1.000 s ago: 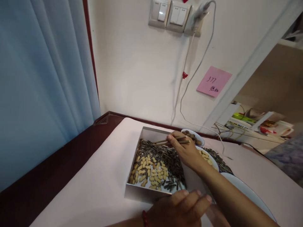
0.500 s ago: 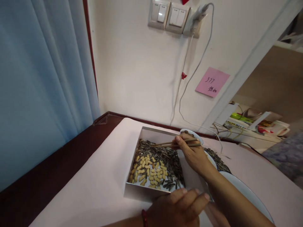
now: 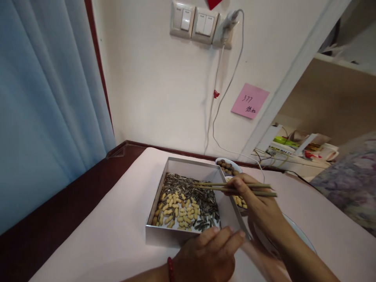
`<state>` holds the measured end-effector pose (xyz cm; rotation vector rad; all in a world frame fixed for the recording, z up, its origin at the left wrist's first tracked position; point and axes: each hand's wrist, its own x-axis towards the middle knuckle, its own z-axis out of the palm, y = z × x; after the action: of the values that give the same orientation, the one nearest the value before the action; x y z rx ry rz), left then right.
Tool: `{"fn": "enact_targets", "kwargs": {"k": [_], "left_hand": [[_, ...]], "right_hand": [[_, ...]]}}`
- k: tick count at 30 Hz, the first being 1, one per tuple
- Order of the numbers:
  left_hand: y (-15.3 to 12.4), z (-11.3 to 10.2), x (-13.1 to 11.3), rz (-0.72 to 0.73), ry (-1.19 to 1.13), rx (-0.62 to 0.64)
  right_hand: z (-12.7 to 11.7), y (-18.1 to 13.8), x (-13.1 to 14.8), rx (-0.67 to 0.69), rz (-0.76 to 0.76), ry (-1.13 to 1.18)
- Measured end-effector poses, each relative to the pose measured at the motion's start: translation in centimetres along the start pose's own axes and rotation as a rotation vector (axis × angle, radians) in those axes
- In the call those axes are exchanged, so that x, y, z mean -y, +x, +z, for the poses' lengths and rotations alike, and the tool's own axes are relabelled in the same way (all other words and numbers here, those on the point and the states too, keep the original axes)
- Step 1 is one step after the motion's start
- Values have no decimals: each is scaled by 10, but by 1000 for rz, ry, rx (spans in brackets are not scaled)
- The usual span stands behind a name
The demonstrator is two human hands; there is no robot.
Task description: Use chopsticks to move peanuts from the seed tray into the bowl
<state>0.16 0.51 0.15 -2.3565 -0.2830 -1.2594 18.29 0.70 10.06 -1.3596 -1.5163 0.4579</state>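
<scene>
Chopsticks (image 3: 235, 187), a wooden pair, lie nearly level in the right hand (image 3: 258, 203), tips pointing left over the far part of the tray (image 3: 173, 235); right fingers (image 3: 235, 182) closed around the sticks about midway, butt ends jutting past the hand to the right. Whether the tips grip anything cannot be told. Tray is a shallow square metal one on the counter (image 3: 117, 235), which has a pale pink cover. Inside it, striped sunflower seeds (image 3: 188, 186) fill the far and right parts, peanuts (image 3: 176, 211) heaped in the near left. Left hand (image 3: 208, 256), red band at the wrist, rests against the tray's near wall; its fingers (image 3: 226, 237) lie loosely extended over the rim, clasping nothing. Just right of the tray, under the right hand, a white bowl (image 3: 241, 201) with peanuts, mostly hidden. Beyond it, near the tray's far right corner, a small white bowl of brown nuts (image 3: 227, 167). A larger white plate (image 3: 296, 229) shows behind the right forearm. On the wall behind: light switches (image 3: 194, 23), a plugged white cable (image 3: 226, 90), a pink sticky note (image 3: 249, 101). Blue curtain (image 3: 44, 109) at left.
</scene>
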Motion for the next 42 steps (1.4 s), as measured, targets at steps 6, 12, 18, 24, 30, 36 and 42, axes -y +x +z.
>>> {"fn": "enact_targets", "kwargs": {"k": [6, 12, 18, 24, 30, 36, 42], "left_hand": [[-5, 4, -1, -5, 15, 5], [-6, 7, -2, 11, 46, -22], [-6, 7, -1, 23, 51, -44], [-4, 6, -1, 32, 59, -50], [-6, 6, -4, -12, 61, -37], [-1, 2, -1, -6, 58, -13], [3, -2, 0, 4, 1, 8]], "right_hand": [[33, 17, -3, 151, -67, -57], [46, 26, 2, 175, -87, -128], [43, 22, 3, 173, -100, -161], [41, 19, 4, 171, -115, -185], [42, 17, 1, 139, -108, -191], [30, 7, 0, 79, -98, -162], [-23, -14, 9, -168, -114, -120]]}}
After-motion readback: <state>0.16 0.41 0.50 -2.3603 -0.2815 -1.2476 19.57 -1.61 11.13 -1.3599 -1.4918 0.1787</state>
